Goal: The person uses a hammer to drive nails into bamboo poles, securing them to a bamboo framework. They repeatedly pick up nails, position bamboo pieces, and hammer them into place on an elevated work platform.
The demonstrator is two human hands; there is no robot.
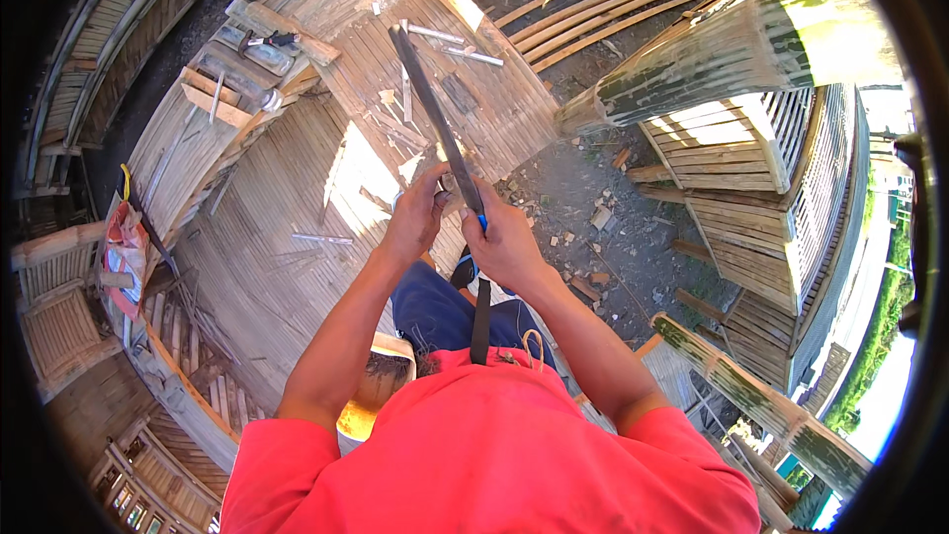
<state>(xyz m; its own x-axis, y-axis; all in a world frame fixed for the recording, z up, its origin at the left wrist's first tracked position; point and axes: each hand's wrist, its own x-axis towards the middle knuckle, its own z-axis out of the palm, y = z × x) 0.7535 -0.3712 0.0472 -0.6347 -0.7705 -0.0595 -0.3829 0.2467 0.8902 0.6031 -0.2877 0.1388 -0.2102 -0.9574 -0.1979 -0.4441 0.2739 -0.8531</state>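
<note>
A long, dark-bladed machete [435, 109] points up and away to the left, over the slatted bamboo platform [514, 89]. My right hand [504, 245] is closed around its blue handle. Beside the base of the blade, my left hand [416, 216] is closed, its fingers pinched near a small pale piece [450, 190]. My fingers and the blade partly hide that piece, so its kind does not show. Wood chips and thin offcuts [395, 124] lie on the platform beyond my hands.
Metal tubes [455, 44] lie on the platform. A side bench at left carries a hammer [269, 40], clear bottles and wood blocks [217, 104]. Curved bamboo strips [603, 10] lie at the back, a thick bamboo post [692, 64] stands right, and a bamboo slat structure [751, 227] stands beyond.
</note>
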